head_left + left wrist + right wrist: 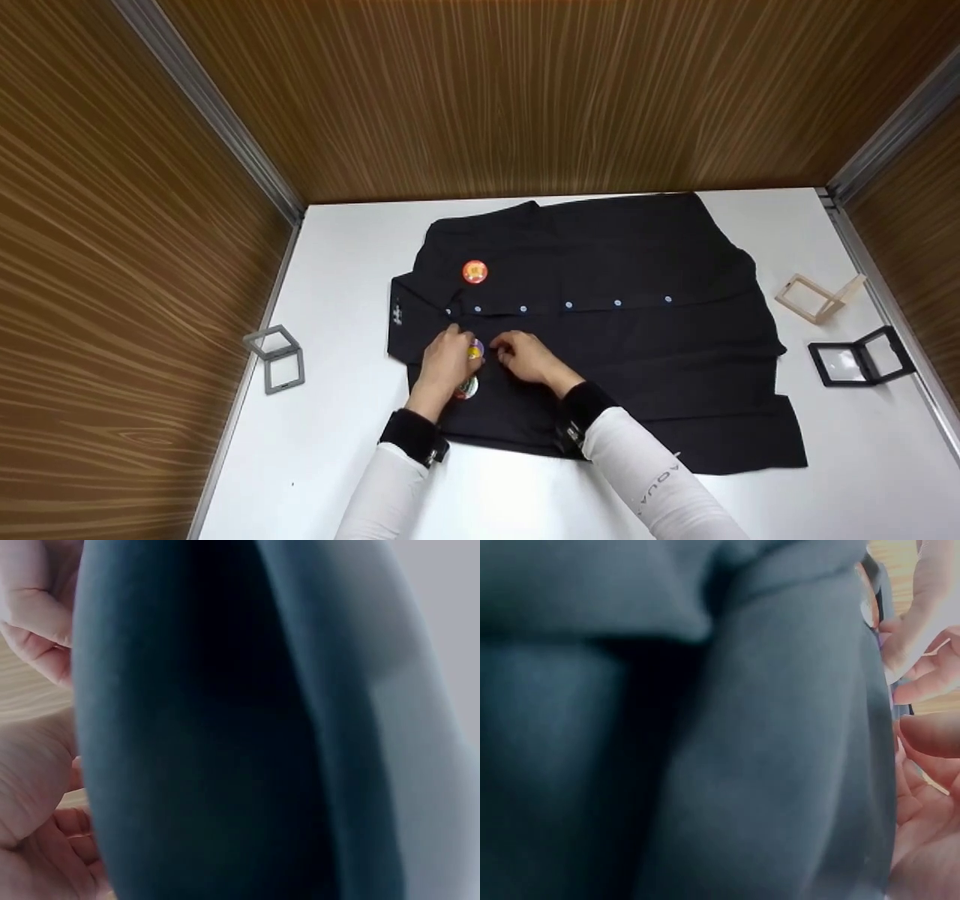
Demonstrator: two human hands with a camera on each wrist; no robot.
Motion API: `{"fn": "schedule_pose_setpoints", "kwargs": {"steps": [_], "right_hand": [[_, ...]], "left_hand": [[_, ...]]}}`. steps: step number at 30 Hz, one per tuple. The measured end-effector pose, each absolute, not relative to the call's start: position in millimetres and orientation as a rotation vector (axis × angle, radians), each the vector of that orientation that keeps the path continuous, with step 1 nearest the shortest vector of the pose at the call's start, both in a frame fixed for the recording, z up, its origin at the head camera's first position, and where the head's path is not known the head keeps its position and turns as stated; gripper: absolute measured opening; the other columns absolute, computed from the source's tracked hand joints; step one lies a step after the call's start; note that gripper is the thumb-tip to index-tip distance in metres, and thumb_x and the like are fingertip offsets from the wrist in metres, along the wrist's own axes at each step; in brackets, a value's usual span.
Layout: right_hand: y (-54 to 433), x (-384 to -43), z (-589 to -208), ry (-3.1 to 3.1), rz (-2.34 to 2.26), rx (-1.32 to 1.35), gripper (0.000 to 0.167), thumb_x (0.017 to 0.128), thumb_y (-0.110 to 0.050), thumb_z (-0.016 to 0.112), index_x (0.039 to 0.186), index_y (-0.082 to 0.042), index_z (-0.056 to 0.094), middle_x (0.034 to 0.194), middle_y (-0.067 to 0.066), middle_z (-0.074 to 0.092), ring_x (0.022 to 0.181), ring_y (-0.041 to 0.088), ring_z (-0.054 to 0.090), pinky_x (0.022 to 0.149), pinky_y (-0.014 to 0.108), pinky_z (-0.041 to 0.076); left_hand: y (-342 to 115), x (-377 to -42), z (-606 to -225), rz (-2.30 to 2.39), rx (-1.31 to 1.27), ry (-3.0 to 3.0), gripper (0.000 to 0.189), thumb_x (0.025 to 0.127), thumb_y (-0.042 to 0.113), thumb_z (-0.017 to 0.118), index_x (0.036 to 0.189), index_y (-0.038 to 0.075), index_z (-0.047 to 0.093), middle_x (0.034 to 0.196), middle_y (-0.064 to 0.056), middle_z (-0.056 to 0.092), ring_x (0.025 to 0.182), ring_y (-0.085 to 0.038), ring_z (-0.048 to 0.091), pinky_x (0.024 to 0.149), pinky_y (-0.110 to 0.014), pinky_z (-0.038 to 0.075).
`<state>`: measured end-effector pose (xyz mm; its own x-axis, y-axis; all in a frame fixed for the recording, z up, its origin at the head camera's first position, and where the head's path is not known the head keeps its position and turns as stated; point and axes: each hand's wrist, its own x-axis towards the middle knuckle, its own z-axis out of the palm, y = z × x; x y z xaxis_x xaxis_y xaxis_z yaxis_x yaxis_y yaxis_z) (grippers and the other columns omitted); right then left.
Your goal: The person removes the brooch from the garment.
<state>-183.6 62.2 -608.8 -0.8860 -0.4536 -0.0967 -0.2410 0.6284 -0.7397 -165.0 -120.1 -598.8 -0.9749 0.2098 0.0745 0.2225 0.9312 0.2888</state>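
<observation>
A black button-up shirt [615, 262] lies spread on the white table, its collar to the left. At its near chest, my left hand [445, 361] pinches a round purple-and-yellow button badge [476, 350]. Just right of that badge is my right hand [529, 357], fingers bent and fingertips at the cloth; whether they grip anything is hidden. A second round badge [467, 388], white with red and green, shows partly beneath my left hand. On the far chest sits a red-orange badge [475, 271]. Dark, blurred material fills most of both wrist views.
To the left stands a grey hinged frame [284, 365]. At the right are a light wooden hinged frame [814, 298] and a black hinged one [859, 360]. Wood-grain walls [480, 97] enclose the table [337, 247] at the back and both sides.
</observation>
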Motion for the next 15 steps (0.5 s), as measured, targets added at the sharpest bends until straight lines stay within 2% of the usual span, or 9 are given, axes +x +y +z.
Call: {"fn": "schedule_pose_setpoints", "kwargs": {"steps": [8, 15], "right_hand": [[64.7, -184.9, -611.0, 2.570, -1.109, -0.593, 0.025, 0.091, 0.003, 0.061, 0.112, 0.000, 0.075, 0.095, 0.011, 0.071, 0.091, 0.023, 0.065, 0.087, 0.039, 0.055], [66.8, -185.9, -609.2, 2.537, -1.130, -0.560, 0.024, 0.093, 0.002, 0.061, 0.113, 0.000, 0.075, 0.097, 0.011, 0.070, 0.090, 0.021, 0.064, 0.087, 0.037, 0.053]], "left_hand": [[-120.4, -165.0, -598.5, -0.477, -0.318, -3.064, 0.033, 0.081, 0.027, 0.089, 0.100, 0.002, 0.078, 0.102, -0.017, 0.070, 0.090, -0.036, 0.072, 0.079, -0.049, 0.062], [-120.3, -164.4, -596.4, -0.484, -0.287, -3.065, 0.035, 0.082, 0.030, 0.088, 0.096, -0.001, 0.078, 0.095, -0.018, 0.071, 0.086, -0.037, 0.074, 0.077, -0.049, 0.062]]}}
